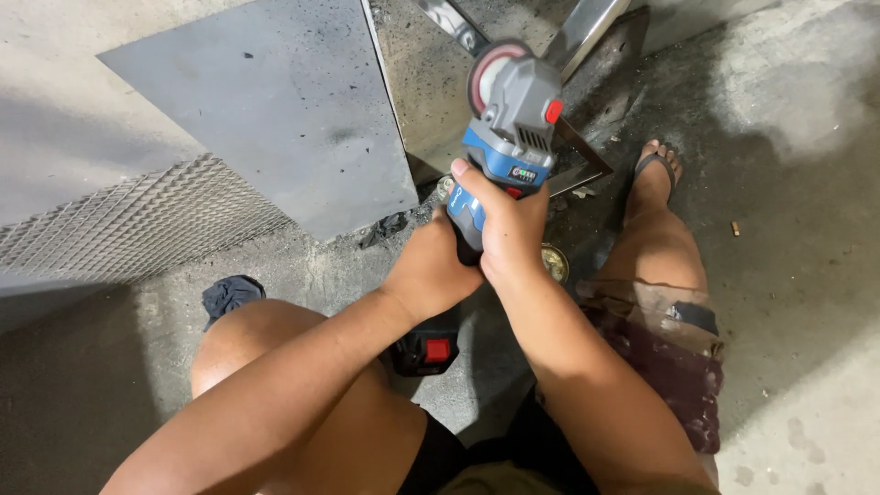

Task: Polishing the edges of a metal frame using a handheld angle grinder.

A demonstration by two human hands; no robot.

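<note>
Grey-and-blue cordless angle grinder (pixel 507 137) sits clamped in both the right hand (pixel 510 231) and left hand (pixel 431 270). Its disc hovers above the angled steel bar (pixel 577 151) on the concrete floor (pixel 788 183), apparently not yet cutting.

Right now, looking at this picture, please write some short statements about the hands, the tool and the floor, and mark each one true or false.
1. Both hands hold the angle grinder. True: the right hand wraps its body and the left hand holds its lower end.
2. The grinder is yellow. False: it is grey and blue with a red button.
3. A flat grey metal sheet lies on the floor. True.
4. The person wears closed boots. False: the foot is in an open sandal.
5. The mesh panel lies right of the grinder. False: it is at the left.
</note>
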